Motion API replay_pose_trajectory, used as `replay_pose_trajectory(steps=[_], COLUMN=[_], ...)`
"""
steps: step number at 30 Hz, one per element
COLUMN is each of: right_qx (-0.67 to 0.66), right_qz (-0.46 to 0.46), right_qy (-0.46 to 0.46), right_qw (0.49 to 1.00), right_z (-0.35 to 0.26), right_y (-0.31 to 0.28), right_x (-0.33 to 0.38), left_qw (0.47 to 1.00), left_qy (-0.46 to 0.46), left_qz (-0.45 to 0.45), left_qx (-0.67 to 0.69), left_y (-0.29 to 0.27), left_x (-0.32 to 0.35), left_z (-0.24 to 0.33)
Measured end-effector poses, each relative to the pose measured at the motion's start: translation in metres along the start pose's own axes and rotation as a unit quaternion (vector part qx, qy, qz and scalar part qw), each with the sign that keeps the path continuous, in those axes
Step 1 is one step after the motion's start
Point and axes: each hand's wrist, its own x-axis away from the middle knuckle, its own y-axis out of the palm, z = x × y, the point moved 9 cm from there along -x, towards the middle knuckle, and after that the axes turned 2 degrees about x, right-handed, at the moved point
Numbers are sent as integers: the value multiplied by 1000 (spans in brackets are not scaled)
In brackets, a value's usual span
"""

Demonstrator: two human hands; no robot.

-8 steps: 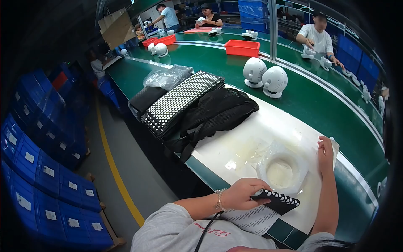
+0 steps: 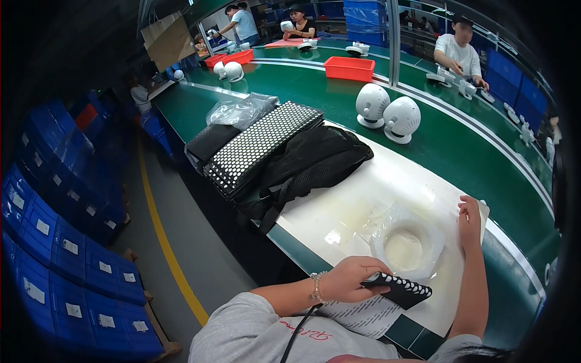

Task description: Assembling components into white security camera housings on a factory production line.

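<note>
My left hand (image 2: 356, 279), with a beaded bracelet on its wrist, grips the end of a folded black sheet with white dots (image 2: 407, 291) near my body. Under it hangs a strip of printed backing paper (image 2: 366, 316). A white ring-shaped holder (image 2: 380, 245), covered in clear film, lies just beyond that hand on the white work sheet (image 2: 327, 212). At the sheet's right edge rests my right hand (image 2: 469, 222), its fingers curled beside a lifted pale paper corner (image 2: 483, 213). What those fingers hold, if anything, is hidden.
Black dotted sheets (image 2: 266, 145), a black mesh bundle (image 2: 321, 157) and a clear plastic bag (image 2: 239, 113) lie at the left. Two white rounded devices (image 2: 402, 119) stand on the green belt (image 2: 448, 151). A red tray (image 2: 349, 69) and co-workers are beyond; blue boxes (image 2: 60, 248) fill the left.
Both white rounded devices have shifted slightly right along the belt. The co-worker at the far right has moved both hands. My hands have stayed nearly still.
</note>
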Motion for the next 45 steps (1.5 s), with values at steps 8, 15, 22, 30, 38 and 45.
replay_pose_trajectory(steps=[8,15,22,30,38,45], right_qx=[-1,-28,-30,-29,-27,-8], right_qz=[-11,-16,-12,-10,10,-3], right_qy=[-3,11,10,4,9,-5], right_qw=[1000,999,999,1000,1000,1000], right_z=[-1,-1,1,3,8,5], right_y=[1,2,1,1,-2,0], right_x=[0,-1,-1,-1,0,-2], left_qw=[1000,1000,1000,1000,1000,1000], left_qy=[-2,1,1,5,2,8], left_qz=[-2,-1,-1,0,-2,3], left_qx=[2,0,1,4,3,1], left_y=[1,1,1,-1,1,0], left_x=[0,0,0,0,1,1], left_z=[0,-1,-1,0,-1,0])
